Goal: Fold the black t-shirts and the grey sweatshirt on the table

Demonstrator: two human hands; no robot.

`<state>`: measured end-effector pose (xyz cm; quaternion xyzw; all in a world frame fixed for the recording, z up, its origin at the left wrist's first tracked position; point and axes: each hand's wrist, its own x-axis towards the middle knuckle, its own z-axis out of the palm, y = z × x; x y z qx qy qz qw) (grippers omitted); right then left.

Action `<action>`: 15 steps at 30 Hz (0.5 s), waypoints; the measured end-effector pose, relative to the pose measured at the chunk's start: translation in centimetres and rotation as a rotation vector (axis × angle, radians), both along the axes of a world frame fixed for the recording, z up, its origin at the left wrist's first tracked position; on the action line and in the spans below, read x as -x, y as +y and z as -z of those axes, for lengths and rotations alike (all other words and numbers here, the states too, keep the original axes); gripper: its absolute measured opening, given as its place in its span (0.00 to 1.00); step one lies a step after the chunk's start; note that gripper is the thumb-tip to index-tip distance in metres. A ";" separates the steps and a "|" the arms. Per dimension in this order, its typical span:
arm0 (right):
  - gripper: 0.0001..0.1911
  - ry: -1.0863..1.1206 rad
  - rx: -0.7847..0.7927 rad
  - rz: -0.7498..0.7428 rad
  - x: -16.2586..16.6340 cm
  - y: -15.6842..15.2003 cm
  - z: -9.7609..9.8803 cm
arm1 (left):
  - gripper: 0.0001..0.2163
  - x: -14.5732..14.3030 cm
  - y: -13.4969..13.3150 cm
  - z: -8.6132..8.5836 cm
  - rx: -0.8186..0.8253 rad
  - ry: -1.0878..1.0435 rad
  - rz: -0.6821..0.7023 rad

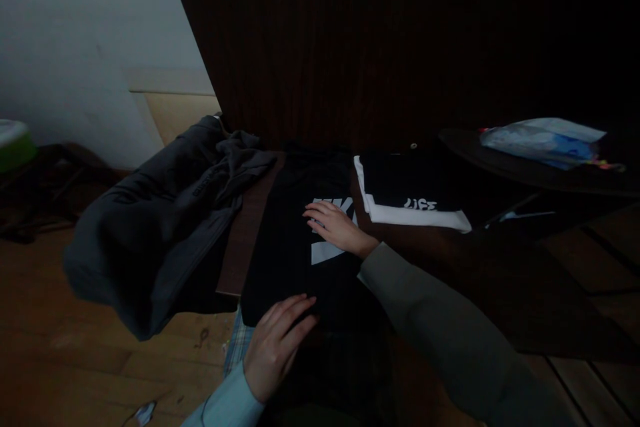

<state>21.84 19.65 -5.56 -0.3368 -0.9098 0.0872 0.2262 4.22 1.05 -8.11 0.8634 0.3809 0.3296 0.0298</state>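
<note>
A black garment with a pale grey print [324, 253] lies flattened on the dark wooden surface [245, 233]. Across its print rests my right hand [340, 227], fingers stretched out and holding nothing. My left hand [280, 340] is at the garment's near edge, its fingers extended over the fabric; whether they press on it I cannot tell. On the right sits a folded black piece of clothing with white edging [420, 215] and white lettering. To the left, a rumpled dark grey garment [165, 213] hangs over the surface's side.
A dark wooden panel [325, 47] rises behind the clothes. At the right, a round dark stool or table [460, 143] carries a blue and white plastic package [545, 140]. Below lies a wooden floor [165, 367] with a small white item [145, 412]. Something green and white [15, 143] stands far left.
</note>
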 end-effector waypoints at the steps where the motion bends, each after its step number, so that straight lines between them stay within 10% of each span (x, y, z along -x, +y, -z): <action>1: 0.15 0.000 0.008 -0.006 0.0 0.2 0.0 | 0.13 0.0 0.0 0.0 -0.002 -0.018 0.007; 15: 0.14 0.028 -0.004 0.007 0.2 0.6 0.5 | 0.14 -0.1 -0.9 -0.4 0.068 -0.095 -0.143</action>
